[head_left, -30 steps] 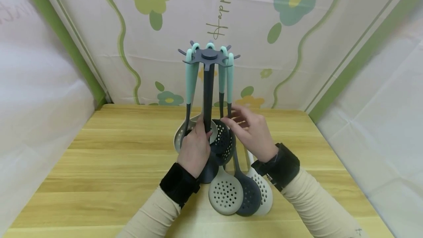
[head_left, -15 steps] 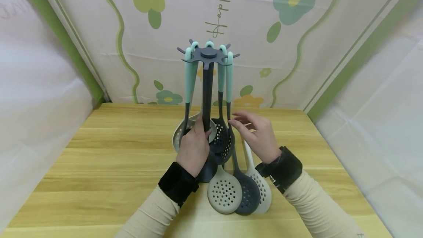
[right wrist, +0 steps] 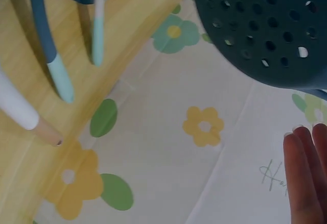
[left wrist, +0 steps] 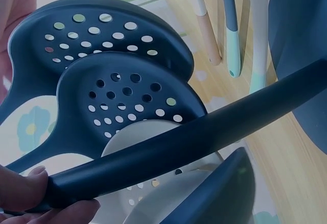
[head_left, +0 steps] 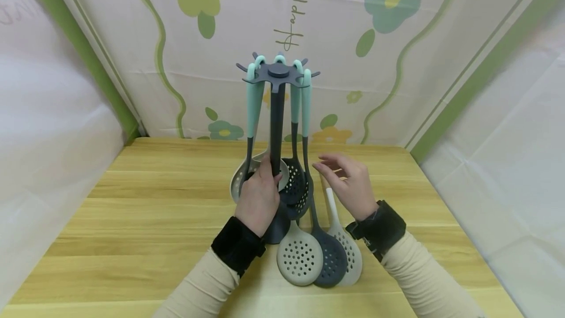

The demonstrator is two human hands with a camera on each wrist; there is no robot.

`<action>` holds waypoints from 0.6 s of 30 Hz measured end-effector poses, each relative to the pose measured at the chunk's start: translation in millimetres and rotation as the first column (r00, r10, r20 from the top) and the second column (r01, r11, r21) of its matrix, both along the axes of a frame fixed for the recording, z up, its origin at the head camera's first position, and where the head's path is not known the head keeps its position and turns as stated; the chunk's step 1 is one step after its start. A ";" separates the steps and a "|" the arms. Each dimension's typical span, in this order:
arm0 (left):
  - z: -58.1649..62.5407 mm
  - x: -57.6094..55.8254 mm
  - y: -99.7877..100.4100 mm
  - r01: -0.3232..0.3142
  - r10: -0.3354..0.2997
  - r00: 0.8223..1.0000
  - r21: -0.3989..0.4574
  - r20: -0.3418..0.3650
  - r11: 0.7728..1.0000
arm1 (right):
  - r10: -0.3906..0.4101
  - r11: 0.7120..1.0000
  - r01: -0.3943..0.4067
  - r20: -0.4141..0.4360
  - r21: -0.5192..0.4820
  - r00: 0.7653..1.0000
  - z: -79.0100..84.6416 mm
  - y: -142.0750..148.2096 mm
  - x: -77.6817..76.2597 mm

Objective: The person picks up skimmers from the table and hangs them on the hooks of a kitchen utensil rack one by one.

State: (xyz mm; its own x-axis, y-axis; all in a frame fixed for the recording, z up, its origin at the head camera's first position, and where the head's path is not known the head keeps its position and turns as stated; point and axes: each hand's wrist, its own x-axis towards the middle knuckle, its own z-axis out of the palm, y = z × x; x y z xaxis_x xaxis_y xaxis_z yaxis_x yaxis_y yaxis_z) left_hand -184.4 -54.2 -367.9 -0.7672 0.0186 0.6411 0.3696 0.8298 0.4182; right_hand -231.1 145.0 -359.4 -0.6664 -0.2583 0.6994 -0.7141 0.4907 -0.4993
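Observation:
My left hand [head_left: 259, 199] grips the dark upright post [head_left: 276, 126] of a utensil rack low down; the left wrist view shows fingers and thumb round this post [left wrist: 153, 152]. Mint-handled utensils hang from the hooks of the rack's top [head_left: 279, 71]. Among them are dark perforated skimmers [head_left: 293, 188] on the right and a pale perforated one [head_left: 237, 185] on the left. My right hand [head_left: 350, 183] hovers just right of the dark skimmers, fingers loosely bent, holding nothing. Below lie a light grey skimmer [head_left: 300, 260], a dark skimmer [head_left: 333, 259] and a white skimmer [head_left: 353, 259].
The rack's dark round base [head_left: 278, 229] stands on the wooden table [head_left: 154, 229], close behind the light grey skimmer. A flower-patterned cloth [head_left: 247, 18] hangs behind the table, with pale cloth sides at left and right.
My right hand has drawn away from the hanging dark skimmer, moving right and slightly down. My left hand keeps its grip on the post, and the utensils stay in place.

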 end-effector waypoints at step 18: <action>-2.0 -0.7 0.1 -0.009 0.009 1.000 0.004 0.003 1.000 | -0.115 0.987 0.091 0.192 0.130 0.975 -25.7 13.7 -11.0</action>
